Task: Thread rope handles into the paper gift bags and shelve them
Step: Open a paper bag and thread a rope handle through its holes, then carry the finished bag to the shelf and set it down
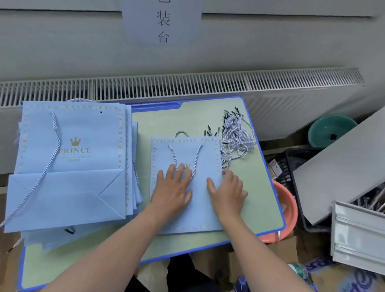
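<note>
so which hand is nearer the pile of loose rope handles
Right. The right hand lies flat on the small bag near its right edge, just below the rope pile. The left hand presses the bag's middle, farther to the left.

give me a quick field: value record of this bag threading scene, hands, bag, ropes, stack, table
left hand: left hand rests flat on the small bag, fingers straight, over the handle loop
right hand: right hand presses flat on the same bag, near its right edge
small bag: small bag lies flat on the table, rope handle threaded on the upper face
loose ropes: loose ropes piled beyond the bag, at the table's far right
stack: stack of bags at left, the top one printed PRINCE
table: table, green top, blue rim
</note>
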The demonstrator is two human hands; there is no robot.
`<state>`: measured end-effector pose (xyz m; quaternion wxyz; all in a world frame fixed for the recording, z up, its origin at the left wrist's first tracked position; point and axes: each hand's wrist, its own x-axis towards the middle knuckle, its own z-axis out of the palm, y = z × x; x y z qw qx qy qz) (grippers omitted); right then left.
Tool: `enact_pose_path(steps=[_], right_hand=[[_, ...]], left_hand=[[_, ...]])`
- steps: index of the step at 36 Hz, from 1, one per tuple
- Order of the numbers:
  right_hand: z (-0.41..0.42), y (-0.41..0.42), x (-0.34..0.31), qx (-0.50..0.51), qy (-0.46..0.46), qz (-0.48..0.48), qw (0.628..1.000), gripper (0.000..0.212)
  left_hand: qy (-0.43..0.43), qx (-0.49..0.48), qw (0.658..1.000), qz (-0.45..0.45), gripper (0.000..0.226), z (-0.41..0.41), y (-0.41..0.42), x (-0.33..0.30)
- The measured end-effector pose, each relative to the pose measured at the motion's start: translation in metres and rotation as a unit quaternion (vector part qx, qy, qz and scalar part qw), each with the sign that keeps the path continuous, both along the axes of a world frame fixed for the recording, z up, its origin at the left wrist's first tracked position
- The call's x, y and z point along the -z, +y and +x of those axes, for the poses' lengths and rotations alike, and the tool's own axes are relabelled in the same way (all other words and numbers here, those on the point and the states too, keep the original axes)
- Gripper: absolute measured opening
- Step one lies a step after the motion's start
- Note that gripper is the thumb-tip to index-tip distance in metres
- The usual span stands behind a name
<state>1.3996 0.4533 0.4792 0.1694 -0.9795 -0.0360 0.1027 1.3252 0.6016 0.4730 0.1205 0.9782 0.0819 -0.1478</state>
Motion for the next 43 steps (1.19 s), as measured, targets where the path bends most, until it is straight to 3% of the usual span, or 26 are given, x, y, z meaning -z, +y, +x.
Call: enact_pose_path(steps=[3,7,10,13,16,20,26,31,35,43], right_hand=[[0.008,-0.001,-0.010,0.025,0.056,0.109,0.992,0.043],[0.017,-0.003,-0.037,-0.011,0.076,0.257,0.963,0.012],[0.028,-0.006,-0.065,-0.034,0.064,0.303,0.950,0.027],[0.043,-0.004,-0.091,-0.052,0.075,0.337,0.937,0.022],[0.059,0.005,-0.115,-0.063,0.045,0.360,0.930,0.027],[0.078,0.029,-0.146,-0.069,0.008,0.384,0.921,0.025],[0.086,0.087,-0.185,-0.119,-0.005,0.430,0.895,0.017],[0.067,0.147,-0.204,-0.174,0.026,0.467,0.866,0.011],[0.039,0.198,-0.217,-0.217,0.046,0.481,0.848,0.009],[-0.056,0.318,-0.241,-0.306,0.072,0.474,0.822,0.006]], left_hand=[[-0.009,-0.001,1.000,-0.003,0.050,0.008,0.002,-0.028],[-0.108,-0.040,0.993,-0.004,0.038,0.021,0.014,-0.067],[-0.161,-0.043,0.986,-0.016,0.038,0.030,0.035,-0.092],[-0.232,-0.092,0.967,-0.048,0.047,0.036,0.052,-0.126],[-0.306,-0.154,0.938,-0.058,0.050,0.039,0.072,-0.156],[-0.369,-0.264,0.884,-0.110,0.035,0.035,0.102,-0.191],[-0.324,-0.405,0.823,-0.231,0.042,0.012,0.142,-0.225],[-0.336,-0.459,0.733,-0.373,0.025,-0.023,0.169,-0.241],[-0.382,-0.482,0.687,-0.387,0.018,-0.066,0.197,-0.253],[-0.435,-0.527,0.643,-0.345,0.009,-0.185,0.279,-0.271]])
